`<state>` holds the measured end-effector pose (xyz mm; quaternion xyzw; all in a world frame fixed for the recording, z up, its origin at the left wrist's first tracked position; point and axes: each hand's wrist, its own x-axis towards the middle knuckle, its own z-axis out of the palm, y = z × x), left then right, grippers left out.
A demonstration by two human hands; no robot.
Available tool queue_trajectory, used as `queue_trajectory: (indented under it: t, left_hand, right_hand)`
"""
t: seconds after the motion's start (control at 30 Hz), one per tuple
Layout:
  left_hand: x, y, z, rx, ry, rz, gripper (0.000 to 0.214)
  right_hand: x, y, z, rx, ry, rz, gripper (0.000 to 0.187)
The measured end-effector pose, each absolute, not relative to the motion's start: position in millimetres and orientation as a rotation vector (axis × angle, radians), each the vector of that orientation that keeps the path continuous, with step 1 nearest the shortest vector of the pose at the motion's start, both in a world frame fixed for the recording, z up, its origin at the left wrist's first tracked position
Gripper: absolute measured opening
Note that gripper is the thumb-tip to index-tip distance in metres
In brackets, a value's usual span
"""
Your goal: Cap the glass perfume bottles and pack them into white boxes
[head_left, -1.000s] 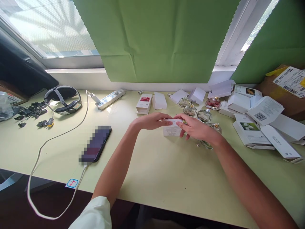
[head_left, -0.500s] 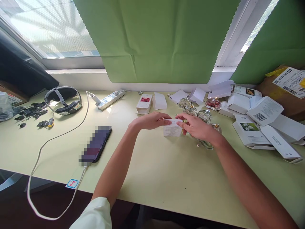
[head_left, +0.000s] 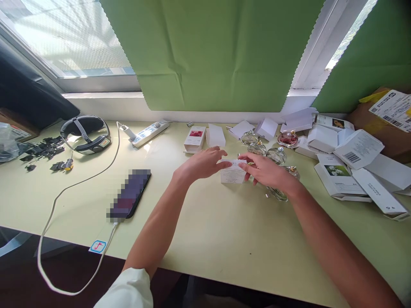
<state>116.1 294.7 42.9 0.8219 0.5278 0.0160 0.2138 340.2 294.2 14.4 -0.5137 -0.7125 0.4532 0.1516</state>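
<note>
Head view: near the frame's centre, a white box [head_left: 232, 175] is apparently resting on the desk [head_left: 208, 239]. The right hand [head_left: 261, 169] is gripping its right edge, probably for steadiness, while the left hand [head_left: 204, 165] is spreading wide, thumb touching the upper left corner. Glass bottles [head_left: 276, 156] are clustering just right, seemingly for easy reach. Compared with half a second ago, the left fingers are lifting off the box's top; the box is staying put.

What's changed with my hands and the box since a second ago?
Your left hand has opened: its fingers rose away from the thumb, which stays near the white box. The right hand stays at the box's right side. The box and phone look unmoved.
</note>
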Motion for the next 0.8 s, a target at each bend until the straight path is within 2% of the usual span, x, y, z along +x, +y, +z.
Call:
queue_trajectory:
  t: [0.1,0.23,0.43,0.57,0.73,0.8]
  left_hand:
    - [128,279,49,2.359,1.633,-0.052,0.062]
    - [145,269,51,2.372,1.640,-0.187,0.070]
    - [154,267,45,2.375,1.586,-0.199,0.080]
    - [157,266,42,2.352,1.534,-0.175,0.092]
    - [133,285,42,2.307,1.162,-0.146,0.077]
    - [117,296,42,2.239,1.017,-0.108,0.077]
  right_hand:
    - [339,293,17,-1.498,-2.041,1.252,0.042]
    - [339,290,19,-1.489,-2.066,1.259,0.042]
    - [336,284,21,-1.567,-2.206,1.009,0.054]
    - [335,281,25,-1.577,-2.226,0.988,0.056]
    - [346,284,36,-1.492,-2.162,1.114,0.048]
    - [353,288,40,-1.502,-2.094,1.072,0.043]
